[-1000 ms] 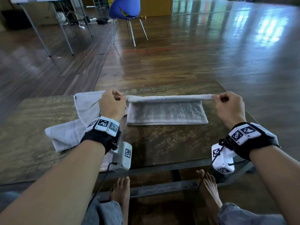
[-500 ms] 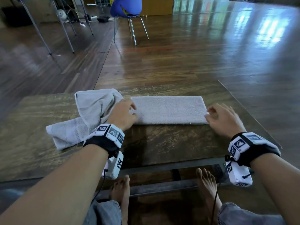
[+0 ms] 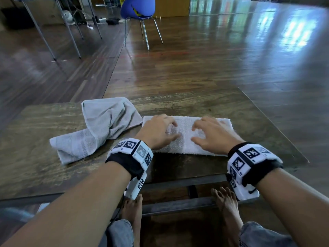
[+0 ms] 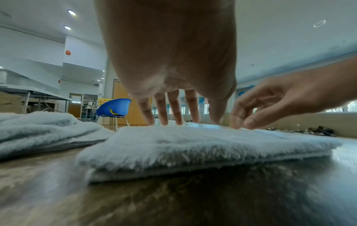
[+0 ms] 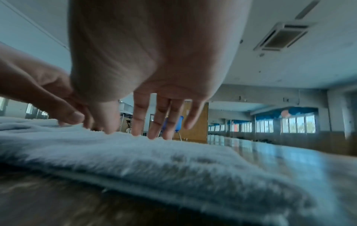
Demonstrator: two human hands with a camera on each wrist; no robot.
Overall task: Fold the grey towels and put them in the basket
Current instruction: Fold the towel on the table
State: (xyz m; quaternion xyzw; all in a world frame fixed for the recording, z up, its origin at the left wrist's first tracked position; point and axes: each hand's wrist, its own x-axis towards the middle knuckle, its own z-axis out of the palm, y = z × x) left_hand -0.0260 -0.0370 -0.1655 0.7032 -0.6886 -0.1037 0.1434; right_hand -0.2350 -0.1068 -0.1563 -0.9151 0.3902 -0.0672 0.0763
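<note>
1. The left hand lies released, fingers spread on the folded towel.
2. The right hand rests likewise at its 3 o'clock.
3. The folded towel lies flat on the worktop; a crumpled towel sits at 9 o'clock.

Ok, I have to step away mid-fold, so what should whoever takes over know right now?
Left hand: open, fingers spread, resting on the folded grey terry towel.
Right hand: open, fingers also touching that towel.
The folded towel lies flat on the dark wooden table, folded once into a long strip.
The second grey towel lies crumpled to its left, unfolded.
No basket shows in any view.
Left to do: probably fold the strip further, fold the crumpled towel, find the basket and put both in.
</note>
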